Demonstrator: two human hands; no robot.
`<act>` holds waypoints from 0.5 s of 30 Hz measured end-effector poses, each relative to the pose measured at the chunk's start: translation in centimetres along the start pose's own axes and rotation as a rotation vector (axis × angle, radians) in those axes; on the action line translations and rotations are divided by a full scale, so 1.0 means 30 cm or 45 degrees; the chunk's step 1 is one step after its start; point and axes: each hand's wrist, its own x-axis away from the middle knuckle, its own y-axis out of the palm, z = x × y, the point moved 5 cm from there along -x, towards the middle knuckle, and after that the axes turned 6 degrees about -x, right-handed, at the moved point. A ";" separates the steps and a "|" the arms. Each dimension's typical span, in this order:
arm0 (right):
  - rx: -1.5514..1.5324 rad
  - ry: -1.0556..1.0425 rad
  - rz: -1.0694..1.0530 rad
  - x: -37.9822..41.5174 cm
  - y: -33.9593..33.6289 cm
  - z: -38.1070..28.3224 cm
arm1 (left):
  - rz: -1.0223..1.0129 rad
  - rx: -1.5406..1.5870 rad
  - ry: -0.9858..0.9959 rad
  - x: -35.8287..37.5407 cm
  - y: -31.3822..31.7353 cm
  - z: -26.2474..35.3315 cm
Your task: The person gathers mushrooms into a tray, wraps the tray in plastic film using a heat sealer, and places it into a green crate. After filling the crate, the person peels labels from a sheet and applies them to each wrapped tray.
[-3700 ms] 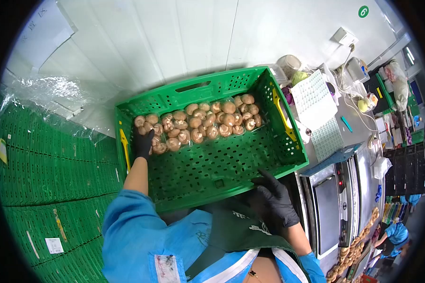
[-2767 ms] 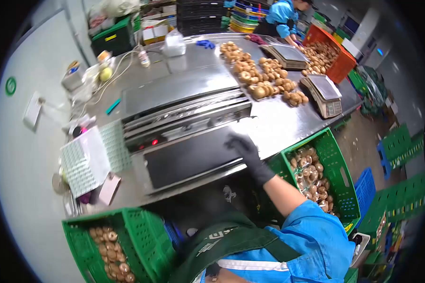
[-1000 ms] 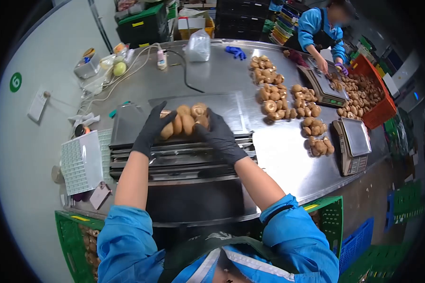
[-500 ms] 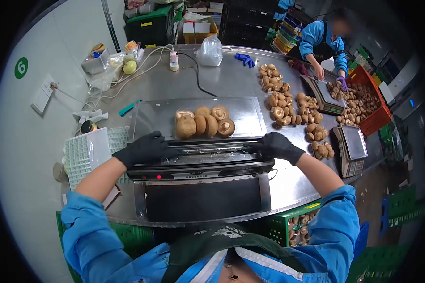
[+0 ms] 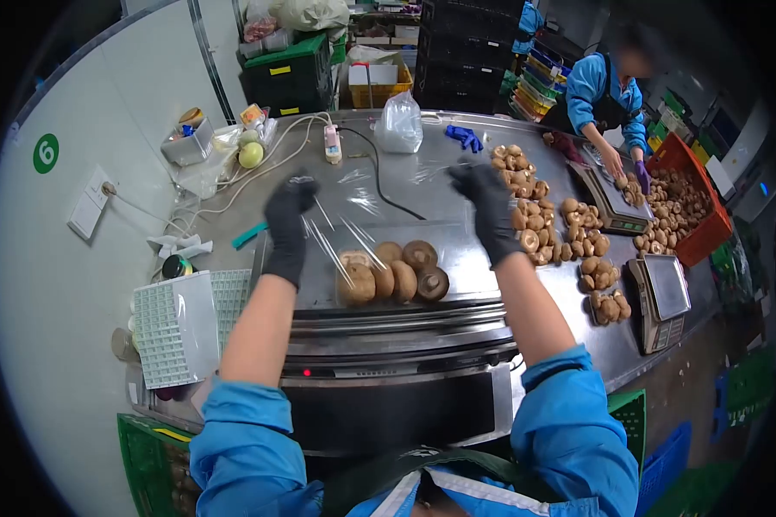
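Both my hands wear black gloves and are raised beyond the wrapping machine (image 5: 397, 332). My left hand (image 5: 291, 220) is closed on one side of a sheet of clear plastic film (image 5: 362, 202). On the other side, my right hand (image 5: 485, 207) is closed at the film's edge. Streaks of glare show the film stretched between them, above and over a group of brown mushrooms (image 5: 384, 280). Those mushrooms lie close together on the machine's metal plate (image 5: 470, 258); any tray under them is hard to make out.
Clusters of mushrooms (image 5: 535, 220) line the right of the metal table. Two scales (image 5: 660, 302) and a red crate (image 5: 694, 194) of mushrooms stand farther right, where a co-worker (image 5: 608, 103) handles mushrooms. A power strip (image 5: 332, 142) and cable lie behind; green grid trays (image 5: 168, 327) are at left.
My hands have moved up and away from the machine's film slot, drawing clear film out over the mushrooms. The camera view has shifted, so the table sits lower in the picture.
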 end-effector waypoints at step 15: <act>0.879 0.570 -0.722 0.406 -0.161 0.156 | -0.939 -0.926 0.220 0.426 -0.037 -0.061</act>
